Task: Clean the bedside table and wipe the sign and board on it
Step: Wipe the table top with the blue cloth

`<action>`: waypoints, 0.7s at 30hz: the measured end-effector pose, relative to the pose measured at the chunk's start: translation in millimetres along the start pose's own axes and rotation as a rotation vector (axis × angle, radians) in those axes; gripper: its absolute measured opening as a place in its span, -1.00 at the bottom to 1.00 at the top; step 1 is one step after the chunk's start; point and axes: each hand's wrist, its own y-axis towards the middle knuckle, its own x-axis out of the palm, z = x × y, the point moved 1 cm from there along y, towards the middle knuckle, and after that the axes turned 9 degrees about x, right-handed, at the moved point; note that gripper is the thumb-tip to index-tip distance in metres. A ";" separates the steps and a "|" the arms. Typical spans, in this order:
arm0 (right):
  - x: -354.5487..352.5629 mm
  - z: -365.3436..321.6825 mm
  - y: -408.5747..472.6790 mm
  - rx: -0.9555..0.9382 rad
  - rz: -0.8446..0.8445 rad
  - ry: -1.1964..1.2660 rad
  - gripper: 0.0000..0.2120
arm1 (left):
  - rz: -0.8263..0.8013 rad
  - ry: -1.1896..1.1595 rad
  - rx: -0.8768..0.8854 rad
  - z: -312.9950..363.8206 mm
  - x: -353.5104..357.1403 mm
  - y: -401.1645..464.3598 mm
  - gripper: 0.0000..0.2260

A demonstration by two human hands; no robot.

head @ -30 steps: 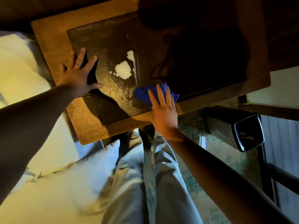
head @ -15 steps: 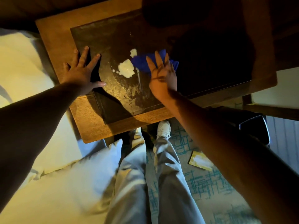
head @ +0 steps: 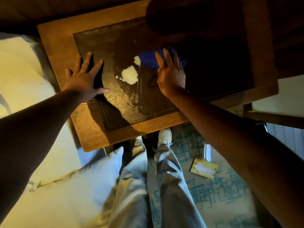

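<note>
Right hand [head: 171, 74], fingers straight, is pressing a blue cloth [head: 151, 59] flat onto the table [head: 105, 135]; just left of it, the left hand [head: 85, 79] is resting spread flat, holding nothing.

Right hand [head: 171, 74] with blue cloth [head: 150, 59] is now up near the middle of the dark glass top [head: 115, 46], just right of the white glare patch [head: 130, 76]; 1.0 s ago it pressed the cloth at the near edge of the glass. Right forearm now covers the black bin seen earlier. Yellow card [head: 204, 168] on the carpet [head: 222, 193] now shows, as does the white shoe [head: 164, 134].
</note>
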 end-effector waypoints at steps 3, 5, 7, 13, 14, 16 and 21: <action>-12.0 -31.3 40.7 0.051 -0.054 0.025 -0.40 | -0.001 0.025 0.005 -1.1 4.9 -7.7 -0.03; -9.4 -49.3 50.3 -0.002 -0.089 -0.021 -0.39 | 0.003 0.040 -0.001 -0.4 10.9 -13.5 0.00; -1.6 -57.2 43.0 -0.053 -0.128 -0.057 -0.40 | 0.000 0.043 -0.007 -0.4 14.9 -16.0 0.04; 26.8 -12.6 -47.0 -0.248 -0.069 -0.051 -0.36 | -0.012 0.043 -0.030 -0.1 16.5 -14.0 0.07; 29.2 4.0 -59.9 -0.291 -0.053 -0.078 -0.33 | -0.012 0.046 -0.030 0.2 16.5 -14.2 0.07; 26.5 41.6 -70.0 -0.308 0.021 -0.104 -0.36 | -0.012 0.041 -0.025 0.5 16.1 -14.3 0.07; 4.4 90.8 -40.1 0.005 0.107 -0.035 -0.48 | -0.004 0.047 -0.019 0.6 15.5 -14.8 0.07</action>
